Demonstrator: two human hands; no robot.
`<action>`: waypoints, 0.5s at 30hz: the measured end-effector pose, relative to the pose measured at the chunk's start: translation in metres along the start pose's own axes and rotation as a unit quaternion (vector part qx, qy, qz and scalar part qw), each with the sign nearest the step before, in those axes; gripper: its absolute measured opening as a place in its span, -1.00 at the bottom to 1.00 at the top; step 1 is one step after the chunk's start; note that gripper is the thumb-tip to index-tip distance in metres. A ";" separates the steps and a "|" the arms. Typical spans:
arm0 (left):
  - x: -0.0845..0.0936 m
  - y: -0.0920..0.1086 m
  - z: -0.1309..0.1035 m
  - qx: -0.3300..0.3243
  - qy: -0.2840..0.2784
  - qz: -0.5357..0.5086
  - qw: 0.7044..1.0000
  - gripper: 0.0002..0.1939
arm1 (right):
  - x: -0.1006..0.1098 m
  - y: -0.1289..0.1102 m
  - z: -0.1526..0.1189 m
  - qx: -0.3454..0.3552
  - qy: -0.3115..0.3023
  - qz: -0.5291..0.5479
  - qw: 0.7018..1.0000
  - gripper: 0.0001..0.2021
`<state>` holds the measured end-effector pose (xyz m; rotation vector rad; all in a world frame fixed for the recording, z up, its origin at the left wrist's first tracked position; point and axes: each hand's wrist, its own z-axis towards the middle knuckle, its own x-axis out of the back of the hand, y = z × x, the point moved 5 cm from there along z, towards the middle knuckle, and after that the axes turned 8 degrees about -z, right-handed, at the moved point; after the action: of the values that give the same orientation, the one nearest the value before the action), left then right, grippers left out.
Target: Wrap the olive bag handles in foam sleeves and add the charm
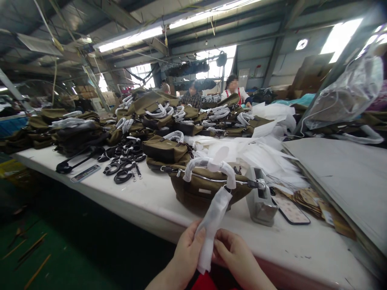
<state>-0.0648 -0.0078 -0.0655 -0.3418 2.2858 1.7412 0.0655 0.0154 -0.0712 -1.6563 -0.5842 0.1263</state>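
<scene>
While looking down from head view: left hand and right hand both pinching white paper strip, fingers closed narrow on it. Strip hanging from wrapped strap of olive bag, lying at table edge. Phone lying just beside tape dispenser.

— Bare left hand and right hand, no gloves, no rings or watch visible.
— Sleeves?
— None in view on either forearm; just a red garment at six o'clock.
</scene>
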 end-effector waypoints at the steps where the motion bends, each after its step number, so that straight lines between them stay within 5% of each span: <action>1: 0.000 -0.002 0.000 -0.001 -0.002 0.000 1.000 -0.25 | -0.001 -0.001 0.000 -0.005 0.003 0.004 1.000 -0.78; 8: -0.015 -0.023 0.004 0.037 -0.093 0.001 0.995 -0.16 | -0.008 -0.001 0.003 -0.027 -0.007 0.020 0.999 -0.74; 11: -0.013 -0.013 0.005 -0.012 -0.145 0.073 0.987 -0.24 | 0.001 0.000 0.004 0.010 -0.001 -0.024 1.000 -0.72; 13: 0.006 0.006 0.008 -0.086 -0.098 0.176 0.976 -0.37 | 0.016 0.003 0.004 0.027 0.015 -0.078 0.996 -0.69; 15: 0.038 0.032 0.013 -0.171 0.040 0.248 0.953 -0.45 | 0.037 0.011 0.004 0.022 0.043 -0.135 0.990 -0.67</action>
<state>-0.1109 0.0122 -0.0525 0.1260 2.2500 2.4184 0.0989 0.0351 -0.0733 -1.5161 -0.7274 -0.1286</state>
